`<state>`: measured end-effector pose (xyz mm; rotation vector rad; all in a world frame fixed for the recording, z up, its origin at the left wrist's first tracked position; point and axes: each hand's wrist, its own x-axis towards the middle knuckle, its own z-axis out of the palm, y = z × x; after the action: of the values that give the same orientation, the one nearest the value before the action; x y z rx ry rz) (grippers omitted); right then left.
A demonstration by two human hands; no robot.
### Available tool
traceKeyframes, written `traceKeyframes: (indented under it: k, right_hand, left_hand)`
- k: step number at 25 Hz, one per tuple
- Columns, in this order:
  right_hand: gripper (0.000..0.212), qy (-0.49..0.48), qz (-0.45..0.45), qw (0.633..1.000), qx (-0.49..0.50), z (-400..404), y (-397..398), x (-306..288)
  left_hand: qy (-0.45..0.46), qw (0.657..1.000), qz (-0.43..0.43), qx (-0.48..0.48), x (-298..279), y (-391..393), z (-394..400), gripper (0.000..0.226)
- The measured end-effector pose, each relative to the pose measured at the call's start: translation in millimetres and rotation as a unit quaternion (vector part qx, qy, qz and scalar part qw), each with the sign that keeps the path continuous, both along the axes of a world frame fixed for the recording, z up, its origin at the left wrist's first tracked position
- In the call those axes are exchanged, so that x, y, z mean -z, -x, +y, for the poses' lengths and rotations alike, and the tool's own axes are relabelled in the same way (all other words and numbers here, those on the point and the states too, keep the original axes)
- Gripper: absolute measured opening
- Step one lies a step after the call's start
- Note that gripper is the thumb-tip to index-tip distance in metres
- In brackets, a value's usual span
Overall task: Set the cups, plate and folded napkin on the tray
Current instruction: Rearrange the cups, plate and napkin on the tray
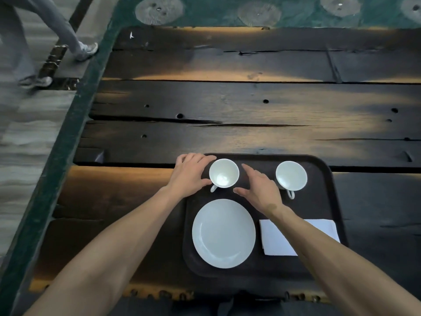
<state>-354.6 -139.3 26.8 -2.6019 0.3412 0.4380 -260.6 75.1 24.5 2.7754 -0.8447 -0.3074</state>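
A dark tray (323, 201) lies on the wooden table near me. On it stand two white cups, the left cup (224, 175) and the right cup (291, 175), both upright with handles pointing toward me. A white plate (223, 233) sits at the tray's near left, and a folded white napkin (276, 240) at its near right, partly under my right forearm. My left hand (190, 174) curves around the left cup's left side, fingertips at its rim. My right hand (259, 190) hovers open just right of that cup, apart from it.
The dark plank table (227, 106) stretches beyond the tray, with cracks and holes. Its green edge (68, 137) runs along the left. A person's legs and shoes (86, 51) stand on the floor at the far left. A patterned green carpet (250, 12) lies beyond.
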Motion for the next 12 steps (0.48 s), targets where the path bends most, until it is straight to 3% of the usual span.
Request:
traceKeyframes:
  k: [4,12]
  right_hand:
    - [0.081,-0.046,-0.026,0.999,-0.001,4.7,-10.7,7.2]
    - [0.085,-0.090,-0.058,0.994,0.024,12.0,-12.4,13.2]
  left_hand:
    - [-0.001,0.998,0.067,0.011,5.9,-14.8,-10.8,0.080]
    - [0.056,0.993,0.104,0.011,16.8,-14.9,-13.7,0.070]
